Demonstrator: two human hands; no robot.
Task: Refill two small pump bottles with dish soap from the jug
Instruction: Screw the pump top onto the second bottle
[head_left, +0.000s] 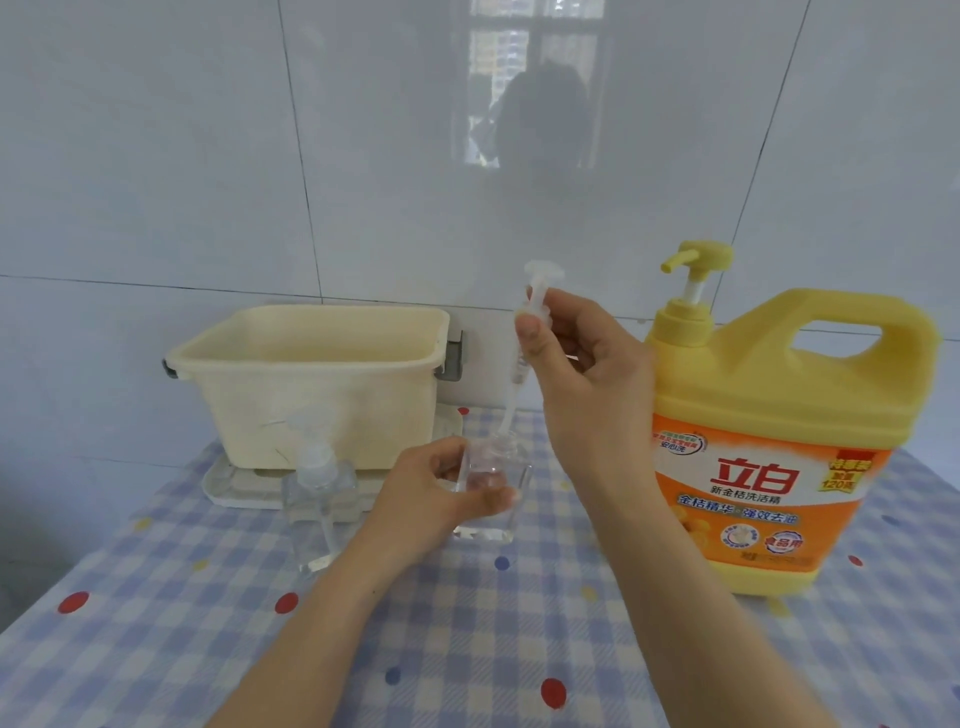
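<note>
A small clear square bottle (511, 478) stands on the checked tablecloth, gripped by my left hand (441, 488). My right hand (587, 374) holds its clear pump head (535, 306) lifted above the bottle, the dip tube still reaching down into the neck. A second clear pump bottle (317, 499), pump fitted, stands to the left. The big yellow dish soap jug (769, 441) with an orange label and a yellow pump stands at the right, just beyond my right hand.
A cream plastic tub (322, 384) sits on a pale tray (234, 488) at the back left against the white tiled wall. The blue-checked tablecloth (467, 649) with coloured dots covers the table in front.
</note>
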